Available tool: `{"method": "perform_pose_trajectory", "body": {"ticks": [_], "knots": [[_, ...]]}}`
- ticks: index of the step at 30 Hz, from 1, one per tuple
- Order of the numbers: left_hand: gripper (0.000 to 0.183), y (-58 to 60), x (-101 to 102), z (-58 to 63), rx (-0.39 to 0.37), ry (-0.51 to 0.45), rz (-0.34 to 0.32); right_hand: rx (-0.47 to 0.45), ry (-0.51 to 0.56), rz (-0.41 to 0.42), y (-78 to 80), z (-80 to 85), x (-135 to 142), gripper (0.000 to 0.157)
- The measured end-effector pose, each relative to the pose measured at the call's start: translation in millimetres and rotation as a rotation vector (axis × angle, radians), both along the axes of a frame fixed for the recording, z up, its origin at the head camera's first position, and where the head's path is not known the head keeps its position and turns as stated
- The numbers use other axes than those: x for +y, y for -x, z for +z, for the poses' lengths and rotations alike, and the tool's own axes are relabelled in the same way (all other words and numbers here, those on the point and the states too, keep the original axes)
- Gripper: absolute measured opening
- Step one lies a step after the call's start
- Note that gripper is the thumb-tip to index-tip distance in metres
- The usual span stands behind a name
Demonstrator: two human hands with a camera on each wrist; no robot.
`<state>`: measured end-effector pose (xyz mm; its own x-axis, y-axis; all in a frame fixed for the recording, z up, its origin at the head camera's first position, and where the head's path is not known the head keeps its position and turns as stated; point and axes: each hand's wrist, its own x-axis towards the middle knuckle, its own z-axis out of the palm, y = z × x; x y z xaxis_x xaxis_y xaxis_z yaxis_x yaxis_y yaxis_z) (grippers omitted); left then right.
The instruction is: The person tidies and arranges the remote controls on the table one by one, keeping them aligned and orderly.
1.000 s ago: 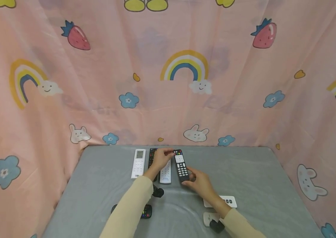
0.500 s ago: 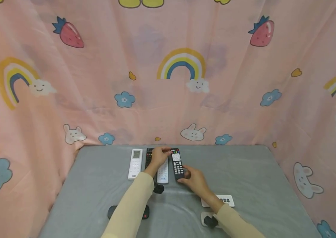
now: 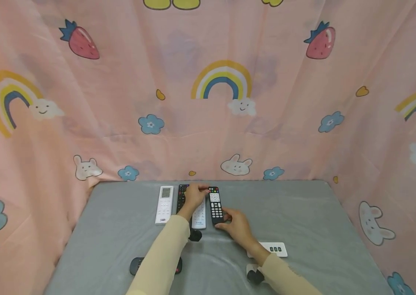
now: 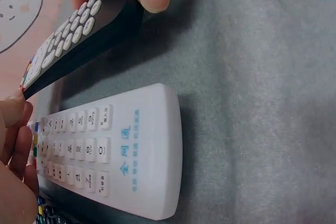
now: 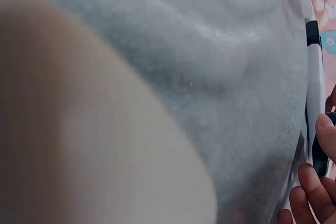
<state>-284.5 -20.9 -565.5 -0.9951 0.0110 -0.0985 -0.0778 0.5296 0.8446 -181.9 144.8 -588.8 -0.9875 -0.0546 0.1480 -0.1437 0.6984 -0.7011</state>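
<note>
A black remote control (image 3: 215, 205) with white keys is held at both ends, just right of a white remote control (image 3: 198, 217). My right hand (image 3: 238, 225) grips its near end between thumb and fingers. At the far end, the fingertips of my left hand (image 3: 195, 197) pinch the corner, while that hand overlaps the white remote. In the left wrist view, the black remote (image 4: 79, 40) slants with its near end raised over the grey cloth, above the lying white remote (image 4: 121, 150). The right wrist view catches my right fingers (image 5: 315, 192) at its edge, beside the remote's dark end.
Left of the white remote lie another black remote (image 3: 181, 198), partly hidden, and a white remote with a display (image 3: 164, 205). A dark remote (image 3: 136, 265) lies under the left sleeve; a white remote with dark keys (image 3: 279, 249) is by the right forearm. A pink curtain (image 3: 208, 135) borders the grey table (image 3: 304, 213).
The black remote's near end has swung a little left with my right hand, bringing it closer to parallel with the white one. Both hands keep hold. The head view has shifted slightly.
</note>
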Motion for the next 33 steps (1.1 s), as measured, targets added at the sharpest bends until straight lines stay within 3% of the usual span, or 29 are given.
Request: {"method": "perform_pose_trajectory", "body": {"ticks": [15, 33], "knots": [[0.016, -0.1, 0, -5.5, 0.092, 0.140, 0.023, -0.021, -0.047, 0.010, 1.5, -7.2, -4, 0.066], [0.019, 3.6, 0, -11.1, 0.125, 0.224, -0.035, -0.030, -0.098, -0.001, 4.3, -6.0, -9, 0.062]]}}
